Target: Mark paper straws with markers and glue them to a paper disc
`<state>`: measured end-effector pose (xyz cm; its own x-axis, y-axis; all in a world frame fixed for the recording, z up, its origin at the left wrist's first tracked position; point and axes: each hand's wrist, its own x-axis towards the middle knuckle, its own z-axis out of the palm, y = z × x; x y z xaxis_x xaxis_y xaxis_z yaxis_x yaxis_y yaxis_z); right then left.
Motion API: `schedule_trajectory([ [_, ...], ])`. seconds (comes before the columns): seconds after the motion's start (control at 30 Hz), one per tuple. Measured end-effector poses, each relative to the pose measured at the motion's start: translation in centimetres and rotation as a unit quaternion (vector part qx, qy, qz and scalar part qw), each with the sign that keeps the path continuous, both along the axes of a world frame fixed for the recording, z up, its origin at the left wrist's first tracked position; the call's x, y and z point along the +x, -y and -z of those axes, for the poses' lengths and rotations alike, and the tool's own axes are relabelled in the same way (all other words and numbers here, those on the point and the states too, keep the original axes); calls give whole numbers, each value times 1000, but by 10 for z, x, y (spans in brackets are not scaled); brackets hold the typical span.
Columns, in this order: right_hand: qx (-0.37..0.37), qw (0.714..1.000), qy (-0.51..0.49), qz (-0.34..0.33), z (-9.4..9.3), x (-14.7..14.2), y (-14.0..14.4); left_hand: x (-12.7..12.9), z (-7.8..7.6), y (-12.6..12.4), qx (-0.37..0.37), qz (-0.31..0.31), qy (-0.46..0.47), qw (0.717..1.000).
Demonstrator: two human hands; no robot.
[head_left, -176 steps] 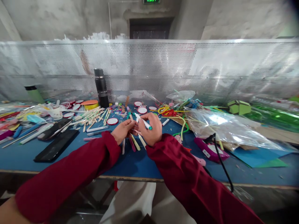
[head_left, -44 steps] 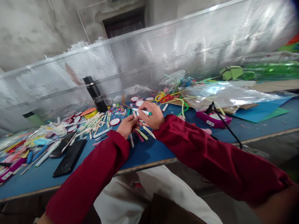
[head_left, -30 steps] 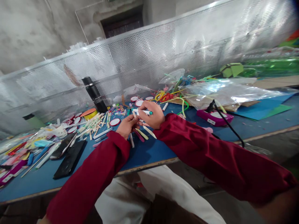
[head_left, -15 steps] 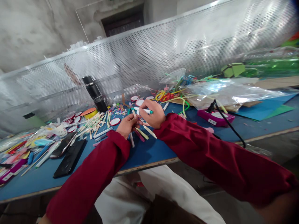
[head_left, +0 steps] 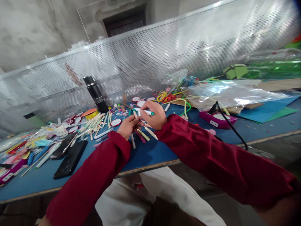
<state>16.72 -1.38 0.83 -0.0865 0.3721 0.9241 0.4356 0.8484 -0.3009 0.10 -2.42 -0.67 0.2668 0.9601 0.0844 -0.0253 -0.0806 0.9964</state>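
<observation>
My right hand grips a white marker with a teal cap, held level over the blue table. My left hand pinches a coloured craft stick that points up and away, its fingers meeting those of the right hand. Below both hands several painted craft sticks lie fanned out on the table. Dark red sleeves cover both my arms.
A black flask stands at the back by the perforated metal screen. Two dark phones lie on the left among markers and sticks. A purple glue gun with a black cord and plastic bags sit on the right.
Since 5.9 s ago the view has tilted and swung left. Over the last second the hands have stayed nearly still, the left hand's stick rising slightly.
</observation>
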Motion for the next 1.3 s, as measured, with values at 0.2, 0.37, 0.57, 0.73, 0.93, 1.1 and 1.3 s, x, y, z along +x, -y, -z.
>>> schedule_trajectory([
  [0.2,-2,1000,-4,-2,0,0,0,1,-1,1,3,-2,2,1000],
  [0.37,4,1000,3,1,0,-1,0,1,-3,3,-1,-2,-2,1000],
  [0.57,11,1000,0,3,1,-1,0,1,-3,2,0,-5,-1,1000],
  [0.73,4,1000,1,5,2,-1,1,1,-1,1,4,-3,3,1000],
  [0.93,-2,1000,10,7,1,-1,1,0,-1,1,5,0,5,1000],
  [1.1,4,1000,2,19,2,-1,-1,0,-1,1,1,-5,3,1000],
  [1.3,-3,1000,11,22,3,-1,-1,0,-2,2,-3,-11,7,1000],
])
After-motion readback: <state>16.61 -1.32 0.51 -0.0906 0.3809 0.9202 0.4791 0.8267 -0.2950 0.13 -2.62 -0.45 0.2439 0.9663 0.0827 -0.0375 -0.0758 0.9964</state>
